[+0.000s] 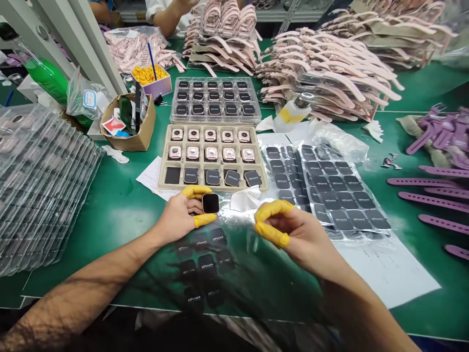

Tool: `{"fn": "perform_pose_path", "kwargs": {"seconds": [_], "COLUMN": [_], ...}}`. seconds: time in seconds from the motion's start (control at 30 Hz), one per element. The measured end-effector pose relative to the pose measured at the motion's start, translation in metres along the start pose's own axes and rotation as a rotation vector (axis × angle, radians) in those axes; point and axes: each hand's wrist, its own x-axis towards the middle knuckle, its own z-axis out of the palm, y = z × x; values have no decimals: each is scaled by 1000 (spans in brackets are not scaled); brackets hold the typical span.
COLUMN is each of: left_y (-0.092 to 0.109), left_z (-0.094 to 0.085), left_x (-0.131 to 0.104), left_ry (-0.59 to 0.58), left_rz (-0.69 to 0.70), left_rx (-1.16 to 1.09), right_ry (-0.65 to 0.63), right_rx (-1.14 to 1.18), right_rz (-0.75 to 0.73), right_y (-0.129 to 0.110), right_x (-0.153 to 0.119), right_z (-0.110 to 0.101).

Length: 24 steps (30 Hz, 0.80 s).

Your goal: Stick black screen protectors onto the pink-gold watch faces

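Observation:
My left hand (179, 217), with yellow finger cots on its fingertips, grips a strapless smartwatch (210, 203) by its edges, its dark screen facing up. To the right, my right hand (289, 227) has thumb and forefinger, both in yellow cots, brought together in a pinch; whether anything thin is between them I cannot make out. Just beyond the hands lies a beige tray (163, 161) of watch bodies. Its front row has black labelled covers on the watches and one vacant slot at the left. Below my left hand is a clear sheet of black HiFuture screen films (207, 264).
More film sheets (340, 190) lie at right on white paper (395, 274). Behind the beige tray stands a clear tray (214, 98) of watches. A dispenser bottle (293, 112), a cardboard box (135, 132), stacked clear trays (40, 190), pink straps (322, 68) and purple straps (432, 198) surround the workspace.

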Motion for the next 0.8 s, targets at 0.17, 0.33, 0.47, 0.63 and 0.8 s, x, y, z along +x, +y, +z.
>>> {"fn": "perform_pose_path", "kwargs": {"seconds": [0.17, 0.33, 0.47, 0.63, 0.8], "left_y": [1, 0, 2, 0, -2], "left_z": [-2, 1, 1, 1, 1], "left_x": [3, 3, 1, 1, 4], "left_ry": [1, -3, -9, -68, -11], "left_rz": [6, 12, -17, -21, -64], "left_rx": [11, 13, 18, 36, 28], "right_ry": [387, 415, 386, 77, 130], "right_rx": [-651, -757, -673, -506, -465], "right_rz": [-21, -89, -378, -653, -609], "right_y": [33, 39, 25, 12, 18], "right_x": [-8, 13, 19, 40, 54], "right_z": [-8, 14, 21, 44, 54]}}
